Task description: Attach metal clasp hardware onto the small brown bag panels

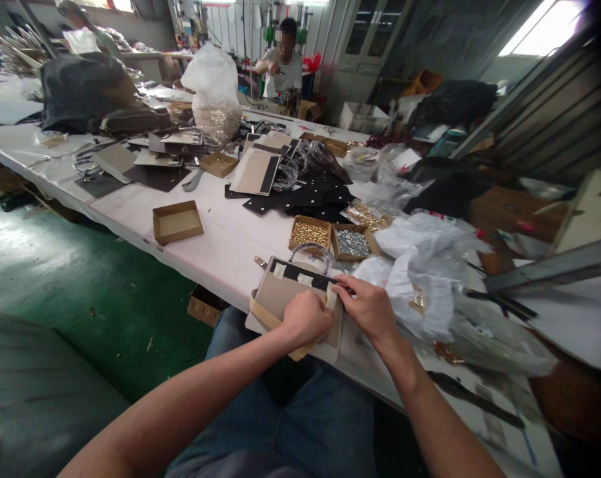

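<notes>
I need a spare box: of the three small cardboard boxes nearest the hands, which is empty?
The lone box farthest left; its bottom is bare. The two side by side hold gold pieces and silver pieces.

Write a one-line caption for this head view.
Left hand and right hand hold a tan panel at a white table, near a gold-hardware box and a silver-hardware box.

Pretty cramped workshop tbh: a long worktable covered in white sheeting [215, 232] runs diagonally through the room, with a glossy dark green painted floor [81, 279] to its left. Past the table's far end stands a tall grey-green cabinet with glass doors [367, 40], and right of the table there's a grey ribbed metal wall [564, 113]. Daylight comes from a bright window [544, 26] high above the table's right side.
</notes>
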`<state>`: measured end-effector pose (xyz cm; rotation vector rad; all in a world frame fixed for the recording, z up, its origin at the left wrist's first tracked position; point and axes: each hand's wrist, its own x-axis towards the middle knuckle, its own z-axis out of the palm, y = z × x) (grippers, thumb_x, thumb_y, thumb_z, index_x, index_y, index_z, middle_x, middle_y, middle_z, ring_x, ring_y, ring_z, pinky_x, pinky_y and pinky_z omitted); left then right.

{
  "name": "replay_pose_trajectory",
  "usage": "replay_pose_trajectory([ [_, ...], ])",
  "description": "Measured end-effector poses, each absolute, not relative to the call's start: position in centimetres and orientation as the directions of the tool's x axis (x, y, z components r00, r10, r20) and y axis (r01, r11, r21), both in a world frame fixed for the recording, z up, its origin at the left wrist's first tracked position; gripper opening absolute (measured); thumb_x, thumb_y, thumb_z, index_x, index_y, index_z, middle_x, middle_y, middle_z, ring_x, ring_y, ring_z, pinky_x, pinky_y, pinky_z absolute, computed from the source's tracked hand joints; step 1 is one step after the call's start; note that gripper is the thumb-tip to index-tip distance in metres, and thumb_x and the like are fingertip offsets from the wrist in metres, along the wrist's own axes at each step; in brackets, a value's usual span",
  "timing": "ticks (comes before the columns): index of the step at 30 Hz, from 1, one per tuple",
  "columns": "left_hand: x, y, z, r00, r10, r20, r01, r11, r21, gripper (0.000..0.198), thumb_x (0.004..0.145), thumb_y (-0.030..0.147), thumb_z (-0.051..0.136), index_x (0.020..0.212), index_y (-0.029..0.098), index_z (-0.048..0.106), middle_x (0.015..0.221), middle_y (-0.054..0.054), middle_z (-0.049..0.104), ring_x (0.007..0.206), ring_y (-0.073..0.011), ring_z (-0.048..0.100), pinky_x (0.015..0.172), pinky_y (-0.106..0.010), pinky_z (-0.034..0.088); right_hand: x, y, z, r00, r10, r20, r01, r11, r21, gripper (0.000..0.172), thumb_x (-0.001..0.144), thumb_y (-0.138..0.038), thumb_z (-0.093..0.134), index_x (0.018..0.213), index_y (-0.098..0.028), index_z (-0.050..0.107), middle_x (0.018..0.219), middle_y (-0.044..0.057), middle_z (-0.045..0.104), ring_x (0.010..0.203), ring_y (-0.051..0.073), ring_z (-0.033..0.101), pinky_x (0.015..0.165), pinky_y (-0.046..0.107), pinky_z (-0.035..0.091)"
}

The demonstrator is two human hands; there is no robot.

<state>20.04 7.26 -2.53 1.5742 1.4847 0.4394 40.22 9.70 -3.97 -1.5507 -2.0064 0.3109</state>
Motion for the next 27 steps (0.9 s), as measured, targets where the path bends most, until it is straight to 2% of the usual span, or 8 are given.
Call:
replay_pose_trajectory([
  [3,20.0,7.2,-2.5,0.216,0.925,-0.314,0.606,0.125,0.786,0.032,0.091,0.033,0.071,0.062,0.021,0.074,0.065,-0.012,0.076,0.067,-0.0256,0.070,0.066,-0.032,0.049,40.2,9.9,-3.7,-0.162,0.930,0.331,0.811,0.316,-0.493,0.024,0.106,-0.040,0.068,0.123,-0.031,0.083,0.123,0.008,0.082,0.115,0.035,0.077,0.104,0.050,0.060],
  [6,20.0,7.1,-2.2,0.233,0.918,-0.321,0.588,0.130,0.798,0.032,0.091,0.033,0.069,0.062,0.021,0.075,0.065,-0.012,0.076,0.068,-0.0253,0.071,0.064,-0.031,0.047,40.6,10.6,-3.7,-0.111,0.933,0.342,0.810,0.284,-0.513,0.030,0.100,-0.045,0.076,0.124,-0.028,0.083,0.120,0.011,0.078,0.107,0.033,0.075,0.093,0.047,0.063],
  [8,20.0,7.1,-2.1,0.238,0.917,-0.320,0.586,0.127,0.801,0.033,0.091,0.033,0.068,0.061,0.021,0.075,0.064,-0.011,0.075,0.068,-0.0250,0.070,0.063,-0.031,0.046,41.0,11.2,-4.0,-0.082,0.956,0.283,0.775,0.239,-0.585,0.037,0.096,-0.047,0.079,0.126,-0.027,0.083,0.122,0.012,0.077,0.104,0.032,0.074,0.085,0.044,0.065],
  [11,19.9,7.1,-2.0,0.244,0.920,-0.307,0.594,0.108,0.797,0.034,0.091,0.033,0.067,0.060,0.022,0.074,0.062,-0.010,0.073,0.067,-0.0241,0.068,0.063,-0.032,0.044,41.8,12.4,-4.6,-0.065,0.991,0.119,0.705,0.130,-0.697,0.044,0.090,-0.051,0.081,0.126,-0.026,0.085,0.121,0.010,0.080,0.102,0.031,0.076,0.088,0.044,0.065],
  [14,19.9,7.1,-2.5,0.236,0.932,-0.276,0.617,0.076,0.783,0.033,0.091,0.035,0.067,0.062,0.021,0.075,0.066,-0.010,0.074,0.065,-0.0232,0.065,0.062,-0.033,0.040,42.4,13.6,-4.8,-0.053,0.999,-0.004,0.682,0.033,-0.730,0.049,0.083,-0.057,0.086,0.122,-0.026,0.087,0.108,0.007,0.084,0.095,0.030,0.077,0.089,0.044,0.062],
  [21,19.9,6.9,-3.4,0.236,0.938,-0.256,0.633,0.052,0.773,0.031,0.090,0.032,0.068,0.062,0.021,0.074,0.064,-0.008,0.071,0.060,-0.0205,0.057,0.061,-0.033,0.034,42.3,14.9,-3.7,-0.174,0.972,-0.156,0.714,0.016,-0.700,0.032,0.084,-0.055,0.080,0.087,-0.024,0.081,0.078,0.004,0.079,0.067,0.023,0.069,0.059,0.034,0.049],
  [24,19.8,6.8,-3.4,0.223,0.942,-0.251,0.620,0.062,0.782,0.033,0.090,0.034,0.068,0.060,0.021,0.072,0.061,-0.007,0.068,0.058,-0.0192,0.055,0.059,-0.033,0.031,42.4,14.8,-3.4,-0.206,0.965,-0.162,0.687,0.024,-0.726,0.031,0.086,-0.054,0.078,0.088,-0.023,0.080,0.079,0.004,0.079,0.068,0.023,0.070,0.059,0.032,0.051],
  [27,19.9,6.7,-3.3,0.215,0.944,-0.252,0.634,0.061,0.771,0.034,0.091,0.035,0.067,0.061,0.021,0.074,0.062,-0.008,0.070,0.059,-0.0200,0.058,0.059,-0.034,0.031,42.8,14.9,-3.0,-0.280,0.933,-0.225,0.644,0.009,-0.765,0.034,0.087,-0.053,0.080,0.099,-0.022,0.083,0.092,0.004,0.083,0.081,0.026,0.075,0.068,0.033,0.056],
])
